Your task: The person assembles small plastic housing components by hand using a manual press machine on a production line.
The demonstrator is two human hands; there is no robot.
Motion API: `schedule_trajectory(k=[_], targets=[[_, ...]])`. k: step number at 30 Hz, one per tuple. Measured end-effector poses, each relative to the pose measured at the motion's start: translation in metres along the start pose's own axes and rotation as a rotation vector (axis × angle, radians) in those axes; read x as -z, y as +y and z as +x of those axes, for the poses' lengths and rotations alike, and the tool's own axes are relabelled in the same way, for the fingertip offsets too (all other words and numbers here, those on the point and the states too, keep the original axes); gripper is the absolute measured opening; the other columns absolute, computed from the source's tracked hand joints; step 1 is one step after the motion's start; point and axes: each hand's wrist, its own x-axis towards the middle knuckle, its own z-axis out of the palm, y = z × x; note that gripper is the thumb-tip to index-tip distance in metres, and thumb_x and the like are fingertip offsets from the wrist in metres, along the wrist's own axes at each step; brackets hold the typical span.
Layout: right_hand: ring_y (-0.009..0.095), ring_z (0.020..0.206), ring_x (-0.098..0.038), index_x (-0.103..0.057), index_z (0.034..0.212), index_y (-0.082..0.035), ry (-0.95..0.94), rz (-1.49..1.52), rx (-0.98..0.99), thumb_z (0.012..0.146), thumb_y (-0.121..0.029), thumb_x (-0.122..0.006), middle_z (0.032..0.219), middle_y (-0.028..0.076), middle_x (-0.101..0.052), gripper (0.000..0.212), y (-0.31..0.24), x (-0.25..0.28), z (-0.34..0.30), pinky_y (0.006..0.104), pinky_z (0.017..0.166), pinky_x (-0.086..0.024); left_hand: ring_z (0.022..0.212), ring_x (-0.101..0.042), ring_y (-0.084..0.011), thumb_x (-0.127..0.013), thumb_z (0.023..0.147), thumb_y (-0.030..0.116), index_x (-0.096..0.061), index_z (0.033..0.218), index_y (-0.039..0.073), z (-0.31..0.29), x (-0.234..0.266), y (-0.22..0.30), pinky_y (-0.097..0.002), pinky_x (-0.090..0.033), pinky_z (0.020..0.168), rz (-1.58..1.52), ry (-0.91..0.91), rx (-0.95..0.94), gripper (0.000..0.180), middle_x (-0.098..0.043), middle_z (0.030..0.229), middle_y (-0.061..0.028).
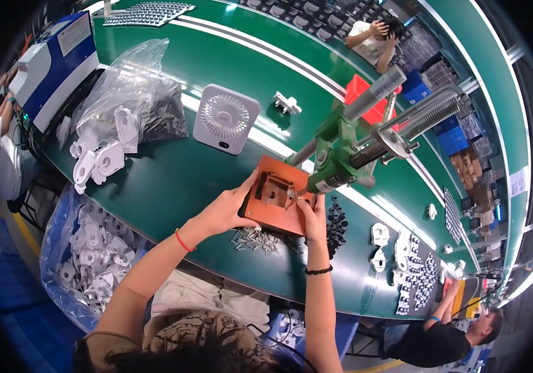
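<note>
My left hand (222, 210) grips the left side of an orange block fixture (279, 222), thumb at its near edge and fingers along the far-left side. My right hand (313, 219) holds the block's right side, with the thumb on top beside the recess. Inside the recess sits a metal insert, its details too small to make out. A green hand press (332, 165) with a metal column and spring stands just beyond the block, its head close above the right end. Loose silver pins (258, 240) lie against the near side, and small black parts (337, 225) lie to the right.
A white fan (226, 119) stands behind my left hand. At left are a clear plastic bag (131, 84) and white plastic parts (110, 161); below, a lined bin (55, 256) holds more. White parts (378, 236) lie right. A co-worker (437, 342) sits at far right.
</note>
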Motion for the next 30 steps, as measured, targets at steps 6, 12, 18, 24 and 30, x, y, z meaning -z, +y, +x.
schedule_trajectory(k=[6,12,18,24,30], targets=[[0.017,0.120,-0.045,-0.030,0.141,-0.003,0.016,-0.102,0.099,0.090,-0.005,-0.054,0.132,0.008,-0.047,0.056,0.003,-0.006,0.000,0.0292,0.100,-0.035,0.118,-0.047,-0.0419,-0.084,0.063,0.027,-0.006,0.148,0.010,0.003,0.011,0.001,-0.0413,-0.041,0.101,0.063,-0.007,-0.017,0.117,-0.039,0.141,-0.0206],[0.031,0.122,-0.047,-0.055,0.122,-0.002,0.301,-0.691,0.330,0.098,-0.018,-0.038,0.128,0.018,-0.051,0.033,-0.002,0.036,0.009,0.0378,0.103,-0.035,0.124,-0.046,-0.0362,-0.084,0.062,0.024,-0.011,0.148,0.011,0.002,0.016,-0.006,-0.0395,-0.038,0.106,0.031,-0.017,-0.024,0.113,-0.040,0.141,-0.0191],[0.035,0.133,-0.034,-0.037,0.136,-0.004,-0.170,-1.144,0.308,0.091,-0.010,-0.047,0.139,0.019,-0.039,0.047,0.016,0.039,0.002,0.0442,0.110,-0.028,0.124,-0.044,-0.0389,-0.082,0.065,0.027,-0.014,0.147,0.008,-0.007,0.015,-0.007,-0.0414,-0.038,0.104,0.066,0.060,-0.084,0.108,-0.043,0.138,-0.0205],[0.030,0.128,-0.040,-0.046,0.128,0.000,-0.103,-1.607,0.350,0.084,-0.010,-0.049,0.133,0.015,-0.045,0.044,0.025,0.042,-0.031,0.0453,0.108,-0.031,0.121,-0.050,-0.0320,-0.079,0.071,0.022,-0.029,0.143,0.005,-0.040,0.040,0.013,-0.0382,-0.040,0.101,0.071,0.214,-0.071,0.089,-0.049,0.132,-0.0197],[0.029,0.119,-0.046,-0.059,0.116,-0.007,0.104,-1.767,0.316,0.083,-0.013,-0.053,0.120,0.011,-0.055,0.034,0.003,0.054,-0.050,0.0471,0.105,-0.030,0.110,-0.055,-0.0316,-0.068,0.075,0.003,-0.050,0.123,0.001,-0.106,0.123,0.015,-0.0365,-0.042,0.095,0.467,0.709,-0.034,0.052,-0.057,0.120,-0.0155]])
